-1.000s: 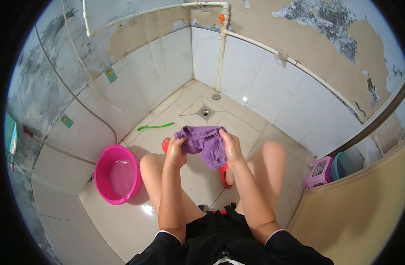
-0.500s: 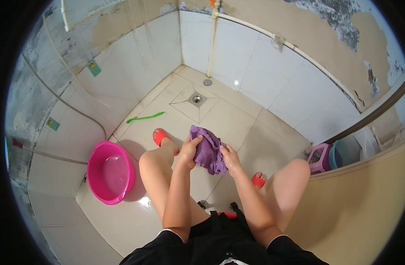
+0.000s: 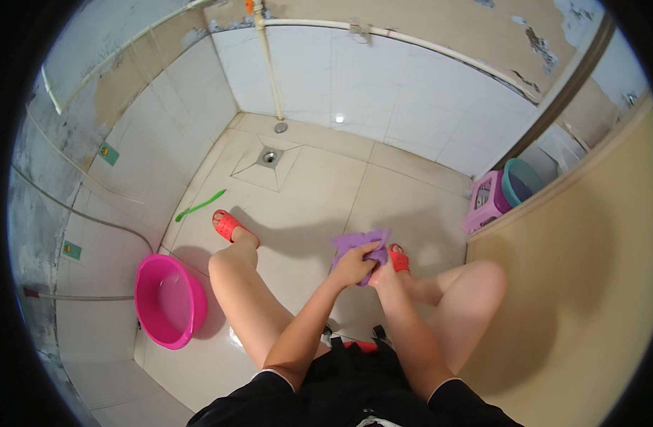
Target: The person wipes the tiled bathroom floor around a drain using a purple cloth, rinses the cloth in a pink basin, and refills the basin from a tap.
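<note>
A crumpled purple cloth point(image 3: 373, 239) is in front of me, over the floor between my knees. My left hand point(image 3: 356, 264) is closed on it from above, with the thumb and fingers bent around the fabric. My right hand point(image 3: 383, 275) is beside it, against the cloth's near right side. Fabric and the left hand cover its fingers, so their pose does not show.
A pink basin point(image 3: 171, 302) stands on the tiled floor at my left, by the wall. A green strip-like object point(image 3: 200, 206) lies near the floor drain point(image 3: 270, 157). At the right are a pink stool point(image 3: 487, 203), a teal basin point(image 3: 517, 179) and a tan door panel point(image 3: 590, 285).
My hands and the cloth have moved right and slightly nearer. The hands, formerly apart at the cloth's two sides, are now close together. The whole view has shifted too.
</note>
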### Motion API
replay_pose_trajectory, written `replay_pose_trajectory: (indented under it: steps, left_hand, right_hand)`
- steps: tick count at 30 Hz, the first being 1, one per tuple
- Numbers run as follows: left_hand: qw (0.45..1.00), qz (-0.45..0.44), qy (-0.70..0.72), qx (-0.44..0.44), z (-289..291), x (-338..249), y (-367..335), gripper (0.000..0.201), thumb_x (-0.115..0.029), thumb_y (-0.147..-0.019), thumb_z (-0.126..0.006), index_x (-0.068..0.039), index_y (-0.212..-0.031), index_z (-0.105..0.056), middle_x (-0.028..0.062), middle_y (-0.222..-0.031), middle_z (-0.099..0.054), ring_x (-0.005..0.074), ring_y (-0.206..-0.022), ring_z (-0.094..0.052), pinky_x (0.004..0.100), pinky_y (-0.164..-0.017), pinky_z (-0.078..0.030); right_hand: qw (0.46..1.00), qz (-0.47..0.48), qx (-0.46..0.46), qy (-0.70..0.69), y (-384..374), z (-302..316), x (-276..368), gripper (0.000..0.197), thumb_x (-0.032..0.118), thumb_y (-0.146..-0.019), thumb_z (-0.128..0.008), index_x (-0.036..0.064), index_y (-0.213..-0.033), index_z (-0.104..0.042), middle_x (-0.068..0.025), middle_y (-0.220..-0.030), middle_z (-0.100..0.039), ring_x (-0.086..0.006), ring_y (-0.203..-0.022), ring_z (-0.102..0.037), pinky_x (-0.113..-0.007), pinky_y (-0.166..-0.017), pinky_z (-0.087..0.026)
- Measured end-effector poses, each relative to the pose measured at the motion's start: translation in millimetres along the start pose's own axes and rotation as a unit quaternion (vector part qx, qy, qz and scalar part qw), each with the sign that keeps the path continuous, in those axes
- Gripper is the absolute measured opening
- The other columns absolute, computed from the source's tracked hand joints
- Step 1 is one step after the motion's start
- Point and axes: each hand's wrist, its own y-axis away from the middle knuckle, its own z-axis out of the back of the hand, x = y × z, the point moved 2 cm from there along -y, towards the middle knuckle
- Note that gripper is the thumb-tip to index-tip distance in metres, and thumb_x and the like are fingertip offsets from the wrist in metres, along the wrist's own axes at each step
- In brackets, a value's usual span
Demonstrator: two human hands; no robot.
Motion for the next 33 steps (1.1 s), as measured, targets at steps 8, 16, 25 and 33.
replay_pose_trajectory:
  steps: [8,16,25,33]
  left_hand:
    - [0.98,0.001,-0.025,-0.198,-68,-16,-26,0.043,-0.025,-0.076,-0.06,-0.008,-0.115,-0.056,0.0179,-0.103,-0.06,0.033,-0.096,-0.056,0.0396,-0.086,-0.042]
    - [0.946,0.128,-0.091,-0.282,-117,118,-60,0.043,-0.018,-0.076,-0.063,-0.005,-0.115,-0.05,0.0171,-0.11,-0.052,0.0328,-0.105,-0.047,0.0405,-0.091,-0.038]
    - [0.926,0.225,-0.207,-0.221,-163,209,-83,0.053,-0.021,-0.072,-0.067,-0.004,-0.118,-0.048,0.0194,-0.12,-0.046,0.0381,-0.115,-0.038,0.0445,-0.097,-0.032]
    - [0.889,0.295,-0.341,-0.081,-166,232,-97,0.096,-0.029,-0.061,-0.077,-0.014,-0.139,-0.023,0.0237,-0.144,-0.013,0.0428,-0.133,-0.011,0.0523,-0.103,-0.022]
  right_hand:
    - [0.98,0.093,0.112,-0.134,-44,77,40,0.03,0.031,-0.089,-0.042,0.0089,-0.107,-0.053,-0.008,-0.1,-0.057,-0.025,-0.091,-0.056,-0.04,-0.082,-0.047]
    - [0.819,0.399,-0.406,0.07,-71,155,87,0.026,0.001,-0.079,-0.048,-0.0013,-0.104,-0.055,-0.0101,-0.095,-0.059,-0.0236,-0.085,-0.059,-0.031,-0.078,-0.047]
    - [0.473,0.296,-0.695,0.453,-21,342,143,0.046,0.006,-0.073,-0.059,-0.001,-0.117,-0.05,-0.0209,-0.116,-0.053,-0.0355,-0.108,-0.049,-0.042,-0.092,-0.038]
    - [0.425,0.111,-0.758,0.482,-47,429,131,0.058,0.019,-0.079,-0.056,0.0131,-0.133,-0.035,-0.0211,-0.136,-0.032,-0.0395,-0.122,-0.031,-0.048,-0.102,-0.027]
